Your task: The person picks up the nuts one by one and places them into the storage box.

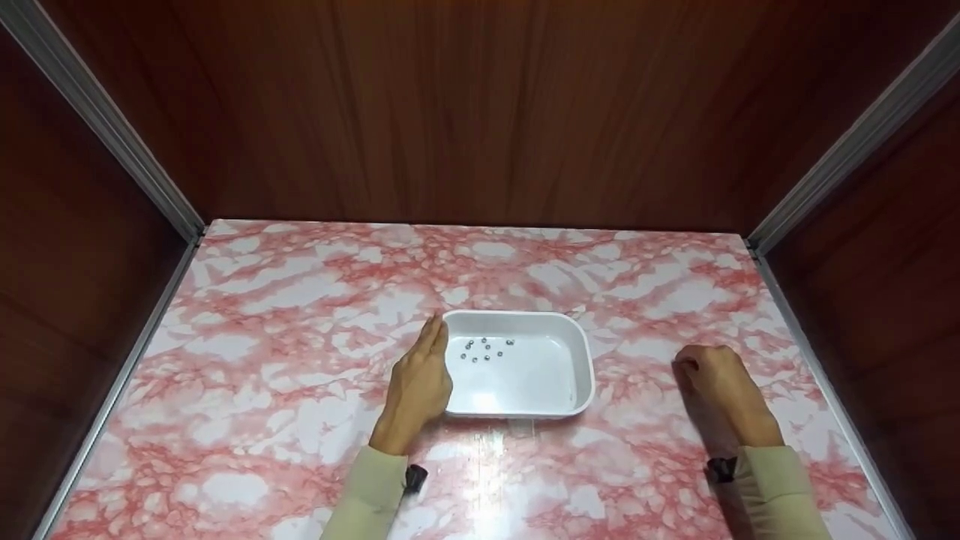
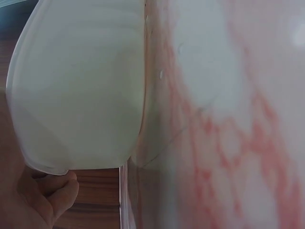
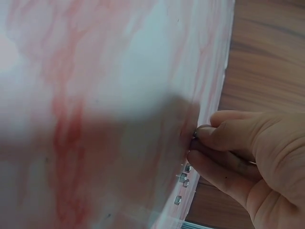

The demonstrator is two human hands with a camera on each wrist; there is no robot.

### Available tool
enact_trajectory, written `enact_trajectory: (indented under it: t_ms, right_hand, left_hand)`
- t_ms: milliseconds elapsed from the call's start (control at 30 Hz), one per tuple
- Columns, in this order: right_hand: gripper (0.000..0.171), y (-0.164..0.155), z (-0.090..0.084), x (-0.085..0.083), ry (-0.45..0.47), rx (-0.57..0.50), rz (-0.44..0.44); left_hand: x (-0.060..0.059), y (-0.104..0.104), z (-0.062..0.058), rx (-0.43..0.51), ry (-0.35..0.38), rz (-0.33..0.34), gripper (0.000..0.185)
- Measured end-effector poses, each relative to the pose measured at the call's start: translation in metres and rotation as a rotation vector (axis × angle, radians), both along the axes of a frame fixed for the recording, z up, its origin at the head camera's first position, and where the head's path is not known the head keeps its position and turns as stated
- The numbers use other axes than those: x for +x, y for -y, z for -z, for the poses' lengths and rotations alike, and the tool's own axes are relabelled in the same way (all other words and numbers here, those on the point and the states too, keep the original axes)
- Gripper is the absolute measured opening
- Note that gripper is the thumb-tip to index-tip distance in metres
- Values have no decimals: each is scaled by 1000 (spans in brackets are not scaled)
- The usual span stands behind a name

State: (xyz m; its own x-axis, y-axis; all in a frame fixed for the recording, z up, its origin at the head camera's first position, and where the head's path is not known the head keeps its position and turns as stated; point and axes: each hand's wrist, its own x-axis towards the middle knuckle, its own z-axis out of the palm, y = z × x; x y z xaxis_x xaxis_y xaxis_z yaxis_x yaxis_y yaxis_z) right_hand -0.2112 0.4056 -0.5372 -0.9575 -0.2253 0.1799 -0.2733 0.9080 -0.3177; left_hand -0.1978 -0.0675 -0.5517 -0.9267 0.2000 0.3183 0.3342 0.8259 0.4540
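Observation:
A white rectangular tray (image 1: 517,382) with rounded corners sits on the table, and several small metal nuts (image 1: 487,347) lie scattered in its left half. Along the tray's left end rests my left hand (image 1: 421,379), its fingers fairly straight against the wall; the left wrist view shows this hand (image 2: 43,198) beside the tray's corner (image 2: 81,95). Off to the right, my right hand (image 1: 716,379) is down at the table, apart from the tray. In the right wrist view, the right hand (image 3: 248,167) pinches a small nut (image 3: 195,134), mostly hidden by thumb and finger. Several loose nuts (image 3: 183,178) lie just beside those fingertips.
The table (image 1: 262,420) has a glossy red-and-white marbled top. A dark wood panel (image 1: 480,112) stands behind it, with side panels and metal posts (image 1: 120,127) at left and right. Light glares off the tabletop in front of the tray.

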Motion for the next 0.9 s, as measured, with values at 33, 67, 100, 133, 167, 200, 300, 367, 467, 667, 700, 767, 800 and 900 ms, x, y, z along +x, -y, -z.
enact_trajectory:
  t_ms: [33,67,100,133,167,200,300,367,467,667,700,767,800,900]
  right_hand:
    - [27,0,0,0,1,6,-2]
    - [27,0,0,0,3,8,-1]
    - [27,0,-1,0,8,8,0]
    - [26,0,-1,0,13,8,3]
    - [26,0,-1,0,15,8,5]
    - [26,1,-2,0,21,6,12]
    - [26,1,-2,0,33,3,31]
    - [27,2,-1,0,33,8,40]
    - [34,3,0,2,30,9,41]
    - [27,10,-6,6,12,-94,39]
    - [19,12,-8,6,11,-129,46]
    - [11,16,-11,6,11,-195,63]
    - [16,18,-13,6,6,-223,67]
    - [19,26,-18,3,22,-282,77]
  left_hand:
    - [0,0,-1,-4,7,0,50]
    - [0,0,-1,-7,12,-1,50]
    - [0,0,-1,-9,17,-1,50]
    - [0,0,-1,-10,19,-2,50]
    - [-1,0,-1,-11,20,-2,50]
    - [-1,0,-1,-11,18,-2,50]
    - [-1,0,-1,-11,4,-3,50]
    - [0,0,-1,-14,-8,-3,50]
    - [2,0,0,-9,-19,3,49]
    - [4,-1,0,5,-15,8,49]
    - [3,-1,0,6,-13,5,49]
    - [2,-1,0,10,-7,0,50]
    - [2,-1,0,12,-6,-3,50]
    - [0,0,0,14,-6,-10,50]
